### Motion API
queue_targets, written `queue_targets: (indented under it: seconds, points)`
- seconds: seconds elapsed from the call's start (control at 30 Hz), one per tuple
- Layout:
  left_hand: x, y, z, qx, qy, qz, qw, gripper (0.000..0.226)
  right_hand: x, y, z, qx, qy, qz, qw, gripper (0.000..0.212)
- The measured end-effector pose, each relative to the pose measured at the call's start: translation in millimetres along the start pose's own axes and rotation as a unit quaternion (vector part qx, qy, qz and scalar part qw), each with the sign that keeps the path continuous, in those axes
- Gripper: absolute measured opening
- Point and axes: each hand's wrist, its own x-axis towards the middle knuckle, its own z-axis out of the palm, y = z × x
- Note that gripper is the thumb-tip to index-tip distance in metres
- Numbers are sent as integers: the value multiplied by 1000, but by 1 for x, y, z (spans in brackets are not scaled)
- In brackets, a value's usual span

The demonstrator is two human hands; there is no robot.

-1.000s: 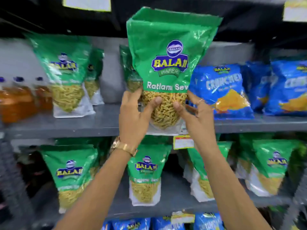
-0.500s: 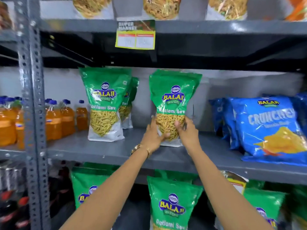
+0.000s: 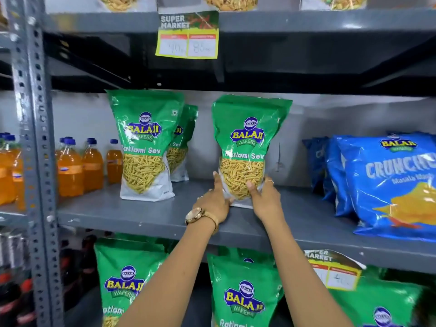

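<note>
A green Balaji Ratlami Sev bag (image 3: 247,128) stands upright on the grey middle shelf (image 3: 141,213). My left hand (image 3: 213,204), with a gold watch on its wrist, rests against the bag's lower left edge, one straight finger pointing up along it. My right hand (image 3: 265,201) grips the bag's lower right corner, thumb on the front and fingers behind. Both arms reach up from below.
Two matching green bags (image 3: 144,147) stand to the left, with orange drink bottles (image 3: 70,168) beyond them. Blue Crunchex bags (image 3: 389,180) fill the right. A perforated steel post (image 3: 35,161) rises at left. A price tag (image 3: 187,35) hangs overhead; more green bags (image 3: 243,293) sit below.
The bag went from held up close to standing on the shelf. My left hand has loosened from a grip to a straight finger against the bag's side.
</note>
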Motion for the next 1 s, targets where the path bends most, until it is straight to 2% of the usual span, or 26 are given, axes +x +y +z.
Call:
queue_targets:
  seconds: [0.17, 0.27, 0.37, 0.47, 0.57, 0.63, 0.7, 0.73, 0.8, 0.87, 0.93, 1.0]
  points:
    - [-10, 2, -3, 29, 16, -7, 999, 82, -8, 0, -5, 7, 22, 5, 1000, 56]
    - [-20, 4, -8, 13, 43, 9, 999, 81, -22, -3, -13, 22, 85, -88, 992, 53]
    - [-44, 3, -8, -32, 128, 63, 989, 67, -48, -2, -16, 77, 127, -186, 971, 39]
    - [-79, -2, 1, -58, 231, 144, 960, 52, -93, 16, -3, 160, 153, -229, 948, 27]
    - [-121, -22, 23, -75, 272, 217, 934, 48, -142, 46, 17, 187, 158, -269, 931, 21]
    - [-152, -48, 45, -119, 310, 214, 919, 44, -170, 64, 29, 179, 132, -276, 935, 21]
    - [-185, -81, 70, -186, 341, 150, 909, 40, -194, 81, 45, 188, 80, -247, 947, 19]
    - [-199, -96, 80, -233, 359, 90, 899, 39, -202, 88, 53, 202, 51, -212, 955, 17]
    - [-215, -135, 96, -336, 384, -53, 859, 39, -214, 99, 80, 240, -5, -113, 964, 14]
    - [-215, -176, 103, -373, 373, -155, 836, 39, -220, 110, 112, 281, -46, -10, 959, 18]
    - [-206, -221, 101, -368, 331, -207, 844, 44, -220, 115, 158, 312, -96, 85, 941, 23]
    - [-200, -247, 102, -355, 278, -243, 858, 61, -219, 122, 188, 311, -156, 172, 921, 25]
